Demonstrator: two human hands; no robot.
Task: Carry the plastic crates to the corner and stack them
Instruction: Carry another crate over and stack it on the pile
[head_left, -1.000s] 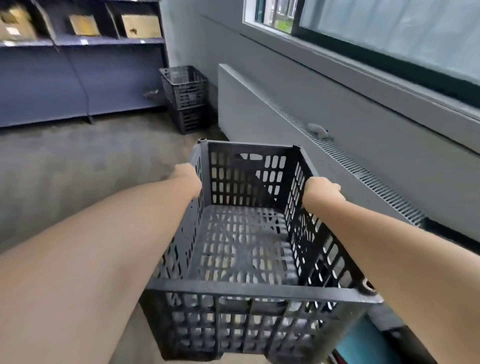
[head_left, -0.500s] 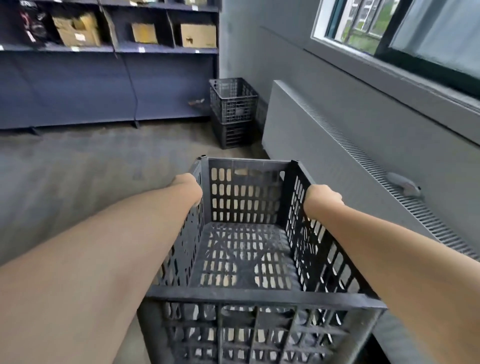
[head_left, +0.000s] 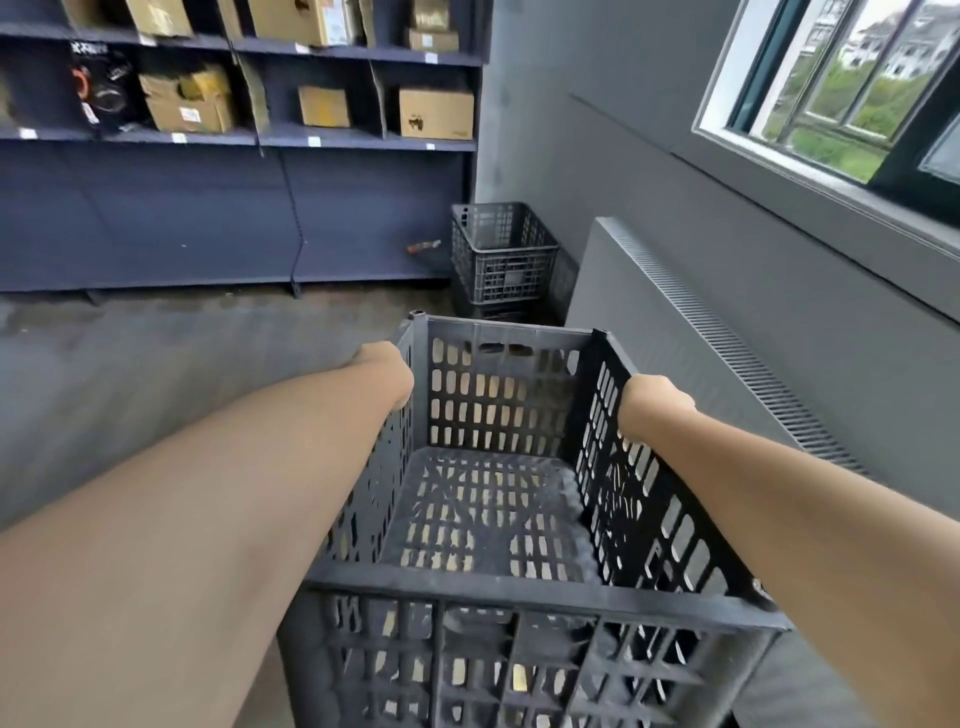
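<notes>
- A person carries a dark plastic crate (head_left: 498, 499) at centre, off the floor (head_left: 156, 374); the left hand (head_left: 387, 371) clamps its left wall, the right hand (head_left: 652, 402) its right wall; the fingers themselves are hidden
- Stacked crates (head_left: 501, 254) stand in the far corner, between shelving (head_left: 234, 140) and a radiator (head_left: 691, 332)

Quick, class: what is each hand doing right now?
Left hand: closed on the black plastic crate's left rim.
Right hand: closed on its right rim.
</notes>
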